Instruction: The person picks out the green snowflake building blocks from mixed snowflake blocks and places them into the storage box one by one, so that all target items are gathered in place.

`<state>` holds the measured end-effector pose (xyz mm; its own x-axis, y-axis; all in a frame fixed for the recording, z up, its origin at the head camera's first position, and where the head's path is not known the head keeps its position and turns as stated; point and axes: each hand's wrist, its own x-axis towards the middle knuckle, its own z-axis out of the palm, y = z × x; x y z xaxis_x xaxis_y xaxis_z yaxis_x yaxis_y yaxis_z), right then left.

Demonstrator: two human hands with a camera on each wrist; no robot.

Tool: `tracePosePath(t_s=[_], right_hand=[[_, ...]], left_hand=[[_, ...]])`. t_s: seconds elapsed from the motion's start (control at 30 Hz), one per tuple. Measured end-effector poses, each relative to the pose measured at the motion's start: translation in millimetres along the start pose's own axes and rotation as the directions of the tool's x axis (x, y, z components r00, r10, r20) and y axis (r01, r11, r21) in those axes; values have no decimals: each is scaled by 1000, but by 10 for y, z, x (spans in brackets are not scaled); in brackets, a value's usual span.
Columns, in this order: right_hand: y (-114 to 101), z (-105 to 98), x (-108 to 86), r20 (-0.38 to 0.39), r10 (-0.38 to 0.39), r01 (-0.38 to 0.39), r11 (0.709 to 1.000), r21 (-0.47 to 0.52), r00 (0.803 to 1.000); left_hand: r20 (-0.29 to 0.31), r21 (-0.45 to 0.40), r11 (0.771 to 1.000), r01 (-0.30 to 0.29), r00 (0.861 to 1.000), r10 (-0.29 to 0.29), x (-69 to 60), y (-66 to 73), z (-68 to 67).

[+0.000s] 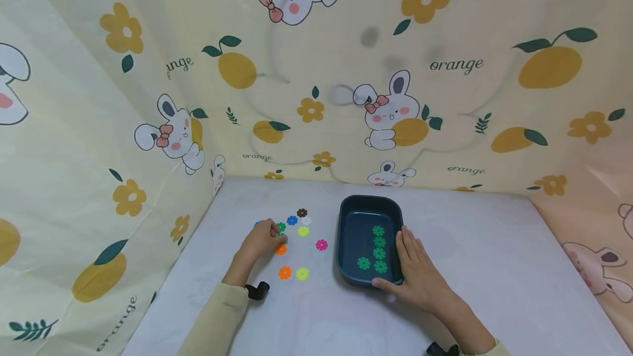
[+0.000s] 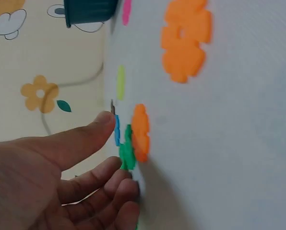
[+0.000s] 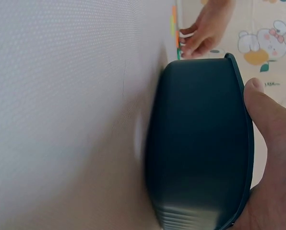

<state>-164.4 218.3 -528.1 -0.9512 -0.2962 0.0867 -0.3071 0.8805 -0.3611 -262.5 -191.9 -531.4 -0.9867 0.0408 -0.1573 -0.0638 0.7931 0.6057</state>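
My left hand is over the left group of flower-shaped plastic discs, thumb and fingers apart. Its fingertips are at a green disc, close beside an orange disc; nothing shows gripped between them. A second green disc lies just beyond the hand. My right hand rests against the near right corner of a dark blue tray. Its fingers lie straight along the right side and the thumb touches the near rim. Inside the tray are several green discs, most in a column on the right.
Around the left hand lie a pink disc, a brown disc, a blue disc, a white disc and yellow discs. A patterned cloth hangs behind the white table and along its sides.
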Motion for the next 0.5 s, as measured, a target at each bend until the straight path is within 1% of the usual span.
tracePosePath(t_s=[0.13, 0.33, 0.43, 0.5], right_hand=[[3, 10, -3, -4, -3, 3, 1000, 5, 1000], [14, 28, 5, 2, 6, -6, 1000, 9, 1000], [21, 35, 9, 5, 12, -12, 1000, 4, 1000], [27, 35, 13, 6, 11, -11, 1000, 4, 1000]], left_hand=[[-11, 23, 1000, 9, 1000, -9, 5, -47, 35], [-16, 59, 998, 30, 999, -29, 10, -37, 74], [-20, 58, 998, 26, 1000, -25, 21, -28, 85], [-21, 38, 999, 10, 1000, -10, 30, -31, 94]])
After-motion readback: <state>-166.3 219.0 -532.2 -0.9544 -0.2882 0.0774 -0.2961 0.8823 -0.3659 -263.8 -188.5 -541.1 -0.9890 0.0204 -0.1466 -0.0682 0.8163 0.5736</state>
